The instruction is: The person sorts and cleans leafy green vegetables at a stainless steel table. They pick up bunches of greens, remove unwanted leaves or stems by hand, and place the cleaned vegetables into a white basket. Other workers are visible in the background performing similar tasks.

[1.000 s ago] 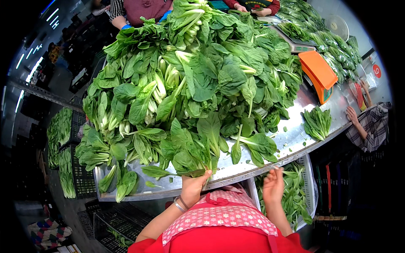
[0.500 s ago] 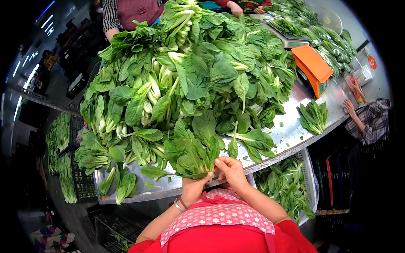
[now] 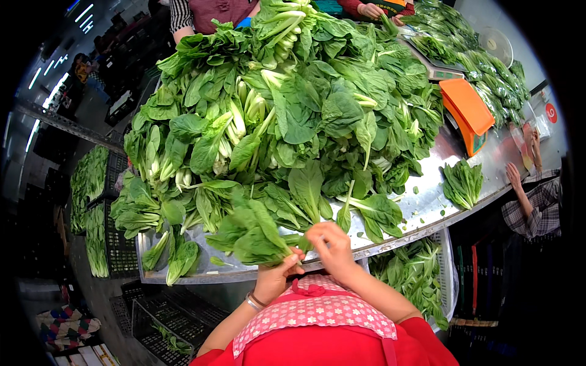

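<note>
My left hand (image 3: 279, 277) is closed around the stem end of a bunch of leafy greens (image 3: 256, 235), whose leaves point up and away over the table's near edge. Just to its right my right hand (image 3: 331, 245) is raised with curled, slightly blurred fingers. A bit of green shows beside those fingertips, but I cannot make out what they hold. Straight ahead rises a large pile of the same leafy greens (image 3: 299, 116), with loose leaves (image 3: 372, 213) lying at its near right side.
An orange scale (image 3: 467, 110) stands on the metal table (image 3: 427, 213) at the right, near a separate bunch (image 3: 462, 183). Below the edge is a white crate of leaves (image 3: 409, 277). Black crates (image 3: 122, 244) stand at left. Co-workers' hands (image 3: 516, 177) show at right and across the table.
My right hand has come away from the stems and stands apart from the bunch. The bunch has tilted left in my left hand. The whole view has shifted slightly.
</note>
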Motion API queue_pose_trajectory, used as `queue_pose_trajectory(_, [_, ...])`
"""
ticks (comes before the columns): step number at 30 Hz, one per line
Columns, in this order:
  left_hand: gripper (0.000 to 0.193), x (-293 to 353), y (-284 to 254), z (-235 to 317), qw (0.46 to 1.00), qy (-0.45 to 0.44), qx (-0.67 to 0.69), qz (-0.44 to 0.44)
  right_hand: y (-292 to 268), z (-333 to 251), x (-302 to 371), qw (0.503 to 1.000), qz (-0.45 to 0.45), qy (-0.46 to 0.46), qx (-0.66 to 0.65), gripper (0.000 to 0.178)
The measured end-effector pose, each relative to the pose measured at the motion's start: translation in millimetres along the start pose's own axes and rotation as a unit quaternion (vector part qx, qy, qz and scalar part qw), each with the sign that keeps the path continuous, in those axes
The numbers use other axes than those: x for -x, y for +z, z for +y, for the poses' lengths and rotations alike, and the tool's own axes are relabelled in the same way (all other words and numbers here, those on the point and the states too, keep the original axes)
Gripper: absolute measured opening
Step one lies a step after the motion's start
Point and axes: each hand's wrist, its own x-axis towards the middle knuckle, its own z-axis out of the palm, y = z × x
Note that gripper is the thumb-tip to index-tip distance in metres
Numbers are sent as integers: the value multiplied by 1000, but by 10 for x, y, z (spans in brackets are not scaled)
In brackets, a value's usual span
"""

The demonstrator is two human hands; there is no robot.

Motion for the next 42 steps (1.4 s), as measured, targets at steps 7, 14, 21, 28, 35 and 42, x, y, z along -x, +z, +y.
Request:
queue_pose_trajectory(7, [22,-8,-38,75,996,75,26,-29,-21,374,-126,989,4,82,126,18])
queue_pose_trajectory(14, [21,-17,-13,51,997,51,40,-43,-53,88,216,963,50,165,-208,11])
queue_pose_trajectory(21, [23,25,108,84,989,80,-75,-104,-73,103,286,920,64,280,-268,12])
queue_pose_trajectory(28, [33,-9,309,17,983,106,-144,-29,20,55,337,908,74,281,-300,14])
queue_pose_trajectory(35, [29,-44,362,-37,981,144,-129,26,112,152,402,934,94,208,-276,14])
queue_pose_trajectory(42, [21,-100,267,-115,977,161,-133,42,-66,99,348,996,56,-59,43,23])
